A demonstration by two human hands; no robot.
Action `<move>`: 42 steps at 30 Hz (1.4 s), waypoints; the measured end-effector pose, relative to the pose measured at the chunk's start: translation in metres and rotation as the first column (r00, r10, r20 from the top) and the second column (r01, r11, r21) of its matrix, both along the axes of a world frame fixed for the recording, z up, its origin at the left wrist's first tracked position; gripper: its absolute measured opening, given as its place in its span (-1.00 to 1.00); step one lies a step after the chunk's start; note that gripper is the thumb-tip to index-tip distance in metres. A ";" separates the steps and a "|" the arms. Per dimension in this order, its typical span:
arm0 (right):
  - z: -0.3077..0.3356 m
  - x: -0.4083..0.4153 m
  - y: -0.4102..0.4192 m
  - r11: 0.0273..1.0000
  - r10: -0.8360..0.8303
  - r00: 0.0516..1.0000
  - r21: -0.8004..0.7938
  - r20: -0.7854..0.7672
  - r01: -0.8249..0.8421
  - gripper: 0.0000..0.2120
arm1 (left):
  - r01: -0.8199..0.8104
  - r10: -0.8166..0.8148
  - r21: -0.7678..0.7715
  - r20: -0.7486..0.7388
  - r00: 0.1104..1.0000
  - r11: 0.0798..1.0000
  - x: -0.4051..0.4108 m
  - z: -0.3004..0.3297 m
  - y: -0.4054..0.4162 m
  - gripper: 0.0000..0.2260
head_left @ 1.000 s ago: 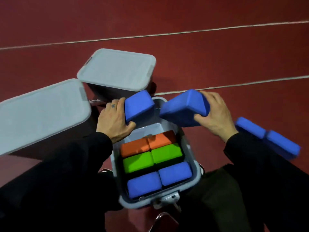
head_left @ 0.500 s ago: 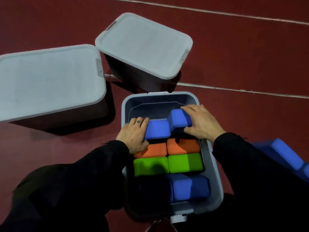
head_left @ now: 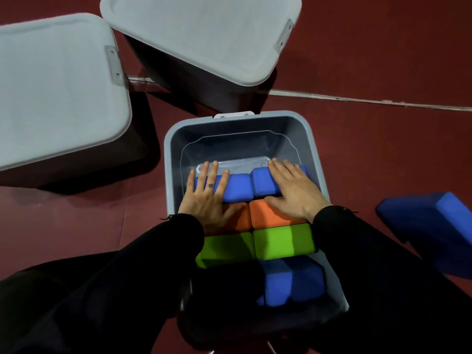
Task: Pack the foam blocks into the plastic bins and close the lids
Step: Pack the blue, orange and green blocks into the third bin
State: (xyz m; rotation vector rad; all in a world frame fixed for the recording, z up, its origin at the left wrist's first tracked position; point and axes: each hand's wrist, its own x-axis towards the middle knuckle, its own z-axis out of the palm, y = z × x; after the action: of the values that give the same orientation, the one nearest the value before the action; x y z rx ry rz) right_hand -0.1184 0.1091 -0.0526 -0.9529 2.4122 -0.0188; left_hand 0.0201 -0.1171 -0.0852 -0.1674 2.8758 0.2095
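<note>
Head view: two blue foam blocks pressed into the open plastic bin (head_left: 310,139) on the floor.
Left hand (head_left: 208,198) and right hand (head_left: 293,190) are laid flat, fingers straight, nothing gripped, on the left blue block (head_left: 236,187) and right blue block (head_left: 263,183), behind the orange blocks (head_left: 270,213) and green blocks (head_left: 283,241). Risk judged: the right block, seated higher, may spring back and obstruct lid closure. A loose blue block (head_left: 431,221) is left outside; two lidded bins (head_left: 201,34) are noted behind.

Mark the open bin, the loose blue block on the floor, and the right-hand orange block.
open bin (head_left: 293,121): head view, far rim.
loose blue block (head_left: 429,226): head view, top face.
right-hand orange block (head_left: 270,215): head view, top face, clear of the hand.
</note>
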 end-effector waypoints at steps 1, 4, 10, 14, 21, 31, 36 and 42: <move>-0.008 0.007 -0.002 1.000 0.002 1.000 0.009 -0.003 -0.002 -0.07 | -0.031 0.031 0.025 0.018 0.999 0.999 0.001 -0.006 0.001 -0.12; -0.031 0.021 -0.012 1.000 -0.021 0.993 0.004 -0.115 0.021 0.02 | -0.067 0.064 0.053 0.049 0.997 0.996 0.000 -0.018 -0.003 -0.10; -0.022 0.020 -0.018 0.998 -0.052 0.995 0.018 -0.090 0.054 0.07 | -0.030 0.030 -0.004 0.095 0.995 1.000 -0.012 0.000 0.005 -0.08; 0.004 0.016 -0.014 0.992 -0.061 0.998 -0.109 0.005 0.061 -0.22 | 0.014 -0.010 0.101 -0.034 0.999 0.995 -0.028 0.027 0.034 -0.24; 0.086 -0.008 0.117 0.927 -0.323 0.937 -0.243 -0.133 0.285 -0.50 | 0.338 -0.292 0.231 -0.212 0.933 0.912 -0.090 0.083 0.153 -0.37; 0.081 0.018 0.391 0.475 -0.878 0.451 -0.192 -0.160 0.859 -0.47 | 0.502 -0.474 0.301 -0.166 0.865 0.811 -0.137 0.094 0.350 -0.39; 0.045 0.029 0.467 0.343 -0.931 0.317 -0.137 -0.180 0.929 -0.38 | 0.615 -0.617 0.295 -0.097 0.781 0.731 -0.142 0.074 0.414 -0.33; -0.002 0.028 0.509 0.426 -0.892 0.408 -0.064 -0.193 0.902 -0.23 | 0.670 -0.664 0.296 -0.135 0.735 0.681 -0.173 0.043 0.466 -0.40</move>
State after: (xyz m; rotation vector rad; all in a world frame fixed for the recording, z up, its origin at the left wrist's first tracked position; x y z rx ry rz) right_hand -0.0905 0.6176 -0.0546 0.5438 2.7892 -0.2685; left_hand -0.1532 0.3487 -0.0423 0.9457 2.6406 0.5280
